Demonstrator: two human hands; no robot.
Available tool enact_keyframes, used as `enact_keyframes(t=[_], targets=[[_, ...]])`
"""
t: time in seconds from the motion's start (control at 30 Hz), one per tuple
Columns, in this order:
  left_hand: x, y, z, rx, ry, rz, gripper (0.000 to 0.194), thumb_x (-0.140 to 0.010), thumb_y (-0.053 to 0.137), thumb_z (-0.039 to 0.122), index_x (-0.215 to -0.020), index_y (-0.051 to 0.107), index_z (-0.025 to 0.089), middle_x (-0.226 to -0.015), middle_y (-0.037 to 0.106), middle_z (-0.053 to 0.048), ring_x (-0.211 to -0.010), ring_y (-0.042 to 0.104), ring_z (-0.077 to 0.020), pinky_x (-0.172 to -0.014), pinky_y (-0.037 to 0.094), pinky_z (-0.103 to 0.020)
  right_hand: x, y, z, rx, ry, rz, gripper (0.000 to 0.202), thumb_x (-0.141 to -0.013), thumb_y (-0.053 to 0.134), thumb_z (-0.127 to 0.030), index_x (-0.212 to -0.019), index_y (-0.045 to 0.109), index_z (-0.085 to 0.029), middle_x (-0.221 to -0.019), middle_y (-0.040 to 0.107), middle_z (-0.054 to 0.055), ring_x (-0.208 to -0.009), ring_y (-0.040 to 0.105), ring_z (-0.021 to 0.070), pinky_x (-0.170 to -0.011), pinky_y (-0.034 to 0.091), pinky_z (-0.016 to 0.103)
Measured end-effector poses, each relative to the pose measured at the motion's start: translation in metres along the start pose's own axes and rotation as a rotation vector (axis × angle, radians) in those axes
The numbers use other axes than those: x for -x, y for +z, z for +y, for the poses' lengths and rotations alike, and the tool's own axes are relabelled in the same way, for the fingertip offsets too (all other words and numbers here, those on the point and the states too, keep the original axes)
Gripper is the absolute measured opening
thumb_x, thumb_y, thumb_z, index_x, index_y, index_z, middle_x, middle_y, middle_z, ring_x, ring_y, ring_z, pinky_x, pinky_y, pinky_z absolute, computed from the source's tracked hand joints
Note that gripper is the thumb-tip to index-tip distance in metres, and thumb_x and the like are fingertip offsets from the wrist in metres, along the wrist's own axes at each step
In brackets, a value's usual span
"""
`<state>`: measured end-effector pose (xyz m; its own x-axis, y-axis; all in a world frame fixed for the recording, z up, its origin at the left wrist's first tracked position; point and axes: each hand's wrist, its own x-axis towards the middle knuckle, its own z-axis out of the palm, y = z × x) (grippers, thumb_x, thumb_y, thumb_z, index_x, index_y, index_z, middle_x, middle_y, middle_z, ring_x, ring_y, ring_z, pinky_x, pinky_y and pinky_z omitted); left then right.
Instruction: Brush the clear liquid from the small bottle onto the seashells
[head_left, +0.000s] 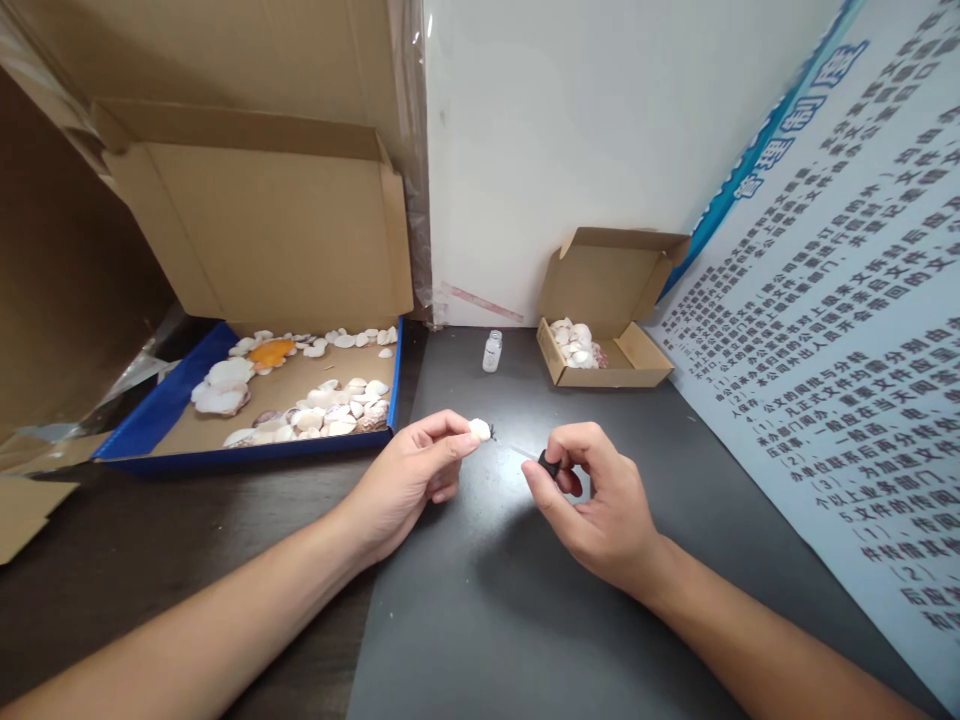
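Observation:
My left hand (411,478) pinches a small white seashell (480,430) between thumb and fingertips, above the dark grey mat. Across from it, my right hand (596,500) grips the black cap (550,464) of a thin, clear brush applicator (517,449). The applicator points left toward the shell. Small dark bristles or threads show at the shell's right edge; whether they touch it I cannot tell. Behind both hands a small clear glass bottle (492,352) stands upright without a cap, with a pale label or contents.
At the left lies a blue-sided cardboard box (262,458), lid up, holding many white shells and an orange one (271,353). A smaller open carton (611,378) with shells sits at the back right. A white panel (570,120) and a printed poster (847,330) border the mat.

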<state>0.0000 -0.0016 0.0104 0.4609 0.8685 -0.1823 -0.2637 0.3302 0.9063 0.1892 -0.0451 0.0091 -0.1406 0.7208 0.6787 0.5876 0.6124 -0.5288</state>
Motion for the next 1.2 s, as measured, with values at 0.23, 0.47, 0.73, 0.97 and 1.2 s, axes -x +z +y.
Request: enact_keyframes(t=[0.23,0.47,0.73,0.97,1.2], targets=[[0.0004,-0.0002,-0.0008,-0.015,0.003,-0.01,0.021,-0.082,0.072,0.033,-0.075,0.059,0.018,-0.055,0.031,0.009,-0.048,0.021,-0.0058,-0.045,0.022,-0.02,-0.0017,0.0003,0.0003,-0.004,0.011,-0.008,0.019,-0.086,0.06,-0.015,-0.087,0.044,-0.025,-0.063,0.038,-0.009,-0.049,0.038,0.0064,-0.048,0.037,0.017],[-0.0009,-0.0017,-0.0014,-0.029,-0.001,-0.003,0.022,-0.083,0.072,0.033,-0.074,0.058,0.019,-0.055,0.03,0.009,-0.049,0.021,-0.0063,-0.045,0.022,-0.02,-0.0015,-0.0001,0.0005,0.004,0.035,-0.058,0.017,-0.087,0.059,-0.017,-0.086,0.044,-0.025,-0.061,0.035,-0.01,-0.048,0.037,0.0069,-0.047,0.036,0.017],[-0.0007,-0.0015,-0.001,-0.041,-0.003,-0.003,0.022,-0.082,0.072,0.033,-0.074,0.057,0.019,-0.055,0.029,0.009,-0.049,0.021,-0.0065,-0.045,0.022,-0.02,-0.0012,-0.0004,-0.0004,0.004,0.049,-0.069,0.018,-0.087,0.06,-0.018,-0.086,0.043,-0.025,-0.061,0.035,-0.01,-0.047,0.038,0.0067,-0.047,0.036,0.017],[0.0003,0.0008,0.0014,-0.049,-0.006,0.002,0.023,-0.081,0.073,0.034,-0.073,0.058,0.019,-0.054,0.029,0.009,-0.049,0.021,-0.0063,-0.045,0.022,-0.02,-0.0016,-0.001,-0.001,-0.003,0.052,-0.077,0.017,-0.087,0.059,-0.018,-0.086,0.043,-0.025,-0.06,0.034,-0.01,-0.046,0.038,0.007,-0.046,0.036,0.018],[0.0004,0.0009,0.0019,-0.049,-0.01,0.007,0.024,-0.079,0.074,0.035,-0.073,0.057,0.019,-0.054,0.029,0.009,-0.049,0.021,-0.0064,-0.046,0.021,-0.02,-0.0018,-0.0015,-0.0021,0.0,0.064,-0.079,0.016,-0.087,0.059,-0.019,-0.085,0.043,-0.025,-0.06,0.035,-0.009,-0.046,0.039,0.0076,-0.046,0.037,0.018]])
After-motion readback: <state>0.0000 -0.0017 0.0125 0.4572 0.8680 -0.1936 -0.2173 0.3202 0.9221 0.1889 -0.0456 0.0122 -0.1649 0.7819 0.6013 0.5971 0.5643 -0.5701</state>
